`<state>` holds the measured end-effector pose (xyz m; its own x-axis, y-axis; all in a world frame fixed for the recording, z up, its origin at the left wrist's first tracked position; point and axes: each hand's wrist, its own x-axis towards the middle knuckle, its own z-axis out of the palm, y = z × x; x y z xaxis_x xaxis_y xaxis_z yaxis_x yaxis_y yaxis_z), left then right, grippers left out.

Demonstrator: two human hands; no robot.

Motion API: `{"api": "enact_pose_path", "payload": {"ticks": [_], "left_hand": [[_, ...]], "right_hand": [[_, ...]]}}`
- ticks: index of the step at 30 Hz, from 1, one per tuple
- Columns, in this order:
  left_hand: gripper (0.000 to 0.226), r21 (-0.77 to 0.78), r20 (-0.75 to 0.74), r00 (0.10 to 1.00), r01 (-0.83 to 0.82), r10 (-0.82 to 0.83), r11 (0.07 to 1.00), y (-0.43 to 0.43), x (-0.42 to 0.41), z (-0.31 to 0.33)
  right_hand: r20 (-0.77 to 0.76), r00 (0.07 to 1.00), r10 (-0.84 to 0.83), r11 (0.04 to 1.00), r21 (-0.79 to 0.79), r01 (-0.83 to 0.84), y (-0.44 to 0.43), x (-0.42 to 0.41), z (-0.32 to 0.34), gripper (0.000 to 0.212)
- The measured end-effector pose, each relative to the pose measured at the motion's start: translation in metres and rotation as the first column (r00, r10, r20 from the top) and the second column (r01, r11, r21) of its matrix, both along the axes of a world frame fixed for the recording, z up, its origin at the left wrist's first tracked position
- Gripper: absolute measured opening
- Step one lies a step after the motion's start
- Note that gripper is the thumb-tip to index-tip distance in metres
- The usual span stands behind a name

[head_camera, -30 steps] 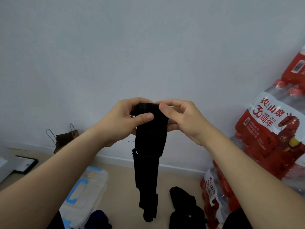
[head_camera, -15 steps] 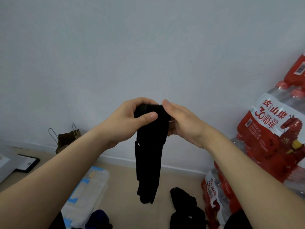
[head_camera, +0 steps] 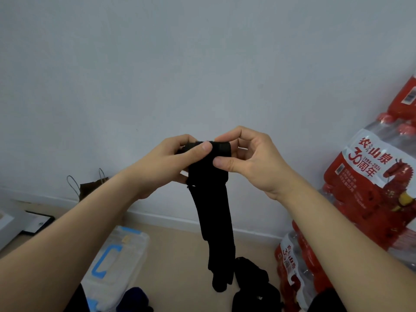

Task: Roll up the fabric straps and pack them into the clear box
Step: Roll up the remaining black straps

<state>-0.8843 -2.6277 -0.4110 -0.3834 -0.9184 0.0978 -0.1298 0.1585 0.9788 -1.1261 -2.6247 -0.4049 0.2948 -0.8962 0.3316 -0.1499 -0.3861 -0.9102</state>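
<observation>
**Head view**

- Wall: pale, plain, behind both hands.
- Floor: beige, below the hands.
- Clear box: blue latch, lying on the floor below the left hand. The left forearm hides its near side.
- Paper bag: brown, thin loop handles, against the wall to the left of the left hand.
- Bottle packs: shrink-wrapped, red labels, stacked to the right of the right hand. The right forearm crosses in front of the lower packs.
- Heap of straps: black, on the floor below the right hand.
- Blue cloth: dark, at the bottom edge, beside the box.
- Strap: black fabric, held in the air between the two hands.
  - The top end is wound into a short roll, with the roll's axis running from hand to hand.
  - The rest hangs down with its long axis near vertical, and the free end points at the floor beside the heap.
- Left hand: thumb on the front of the roll and fingers curled behind it, pinching it.
- Right hand: forefinger bent over the roll's top and thumb against the strap just under it, pinching the other end.
</observation>
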Motion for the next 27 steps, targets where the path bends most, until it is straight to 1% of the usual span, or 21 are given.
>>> {"api": "enact_pose_path", "payload": {"ticks": [2,3,4,6,7,8,9,11,13,15,18,22,24,25,27], "left_hand": [[0.044,-0.045,0.002,1.000,0.020,-0.020,0.999,0.001,-0.001,0.000],[0.040,-0.078,-0.004,1.000,0.011,-0.012,0.997,0.002,-0.002,0.000],[0.036,-0.112,-0.016,1.000,-0.001,-0.001,0.994,0.003,-0.003,0.001],[0.028,-0.162,-0.038,0.999,-0.020,0.014,0.987,0.003,-0.005,0.001],[0.023,-0.176,-0.042,0.999,-0.028,0.021,0.984,0.003,-0.005,0.002],[0.020,-0.187,-0.038,0.999,-0.031,0.024,0.982,0.003,-0.004,0.002],[0.020,-0.195,-0.030,0.999,-0.028,0.023,0.980,0.003,-0.002,0.002],[0.027,-0.197,-0.016,1.000,0.008,-0.011,0.980,0.004,0.000,0.002],[0.039,-0.198,0.002,1.000,0.015,-0.015,0.980,0.006,-0.001,0.002],[0.042,-0.214,0.002,0.998,-0.062,0.064,0.975,0.005,-0.005,-0.002],[0.043,-0.180,-0.003,0.988,-0.154,0.156,0.971,0.004,-0.009,-0.006],[0.036,-0.174,0.053,0.988,-0.134,0.145,0.976,0.005,-0.011,-0.008],[0.038,-0.165,0.062,0.987,-0.136,0.148,0.977,0.004,-0.012,-0.008],[0.039,-0.142,0.047,0.988,-0.140,0.148,0.980,0.004,-0.011,-0.008],[0.043,-0.051,-0.030,0.990,-0.140,0.139,0.989,0.003,-0.011,-0.007]], "right_hand": [[0.041,0.999,0.025,0.999,0.028,-0.026,0.000,0.000,0.000,0.032],[0.068,0.997,0.040,0.997,0.065,-0.045,0.001,0.001,0.001,0.028],[0.089,0.994,0.057,0.990,0.127,-0.068,0.001,0.001,0.002,0.028],[0.064,0.995,0.073,0.964,0.252,-0.087,0.000,0.002,0.002,0.050],[0.026,0.997,0.075,0.958,0.276,-0.079,-0.001,0.002,0.002,0.055],[0.001,0.998,0.069,0.960,0.273,-0.067,0.000,0.003,0.002,0.053],[-0.003,0.998,0.059,0.965,0.256,-0.056,0.000,0.002,0.002,0.046],[0.015,0.999,0.034,0.973,0.228,-0.036,0.000,0.002,0.002,0.033],[0.013,1.000,-0.003,0.979,0.203,0.000,-0.001,0.001,0.001,0.026],[-0.003,0.999,-0.045,0.983,0.181,0.045,-0.002,0.004,0.000,0.024],[-0.021,0.997,-0.074,0.984,0.159,0.077,-0.002,0.008,0.000,0.024],[-0.012,0.999,-0.042,0.982,0.186,0.043,0.000,0.007,0.002,0.020],[-0.032,0.999,0.002,0.984,0.177,0.004,0.001,0.004,0.002,0.016],[-0.047,0.999,0.019,0.987,0.160,-0.011,0.002,0.003,0.001,0.015],[-0.074,0.997,0.036,0.993,0.117,-0.027,0.003,0.001,0.001,0.017]]}}
